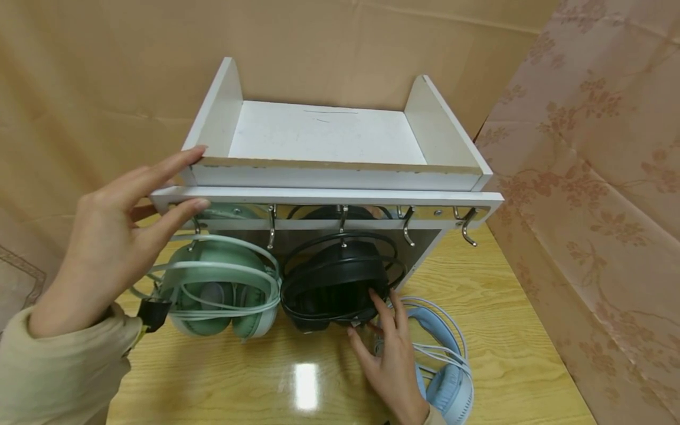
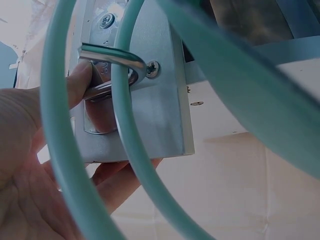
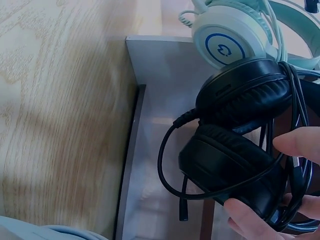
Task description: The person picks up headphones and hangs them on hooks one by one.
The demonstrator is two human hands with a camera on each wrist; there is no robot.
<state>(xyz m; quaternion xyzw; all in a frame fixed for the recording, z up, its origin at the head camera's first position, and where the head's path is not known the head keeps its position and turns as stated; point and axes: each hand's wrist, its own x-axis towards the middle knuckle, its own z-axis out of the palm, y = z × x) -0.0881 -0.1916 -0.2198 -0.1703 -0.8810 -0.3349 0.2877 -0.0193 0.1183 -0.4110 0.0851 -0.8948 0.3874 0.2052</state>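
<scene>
My left hand (image 1: 108,236) grips the left end of the white hook rack (image 1: 319,198), fingers on top and thumb on the front. Beneath it, green headphones (image 1: 215,273) hang from the leftmost hook; in the left wrist view their band passes over the metal hook (image 2: 112,56). Black headphones (image 1: 334,268) hang beside them below the middle hook, their cable looped in a bundle. With my right hand (image 1: 392,363) I hold the lower right of the black pair, thumb and fingers around an ear cup (image 3: 235,165) and its cable.
Light blue headphones (image 1: 448,386) lie on the wooden table (image 1: 510,330) to the right of my right hand. More metal hooks (image 1: 408,227) line the rail on the right. An open-topped tray (image 1: 319,136) forms the rack's top. Fabric hangs behind and to the right.
</scene>
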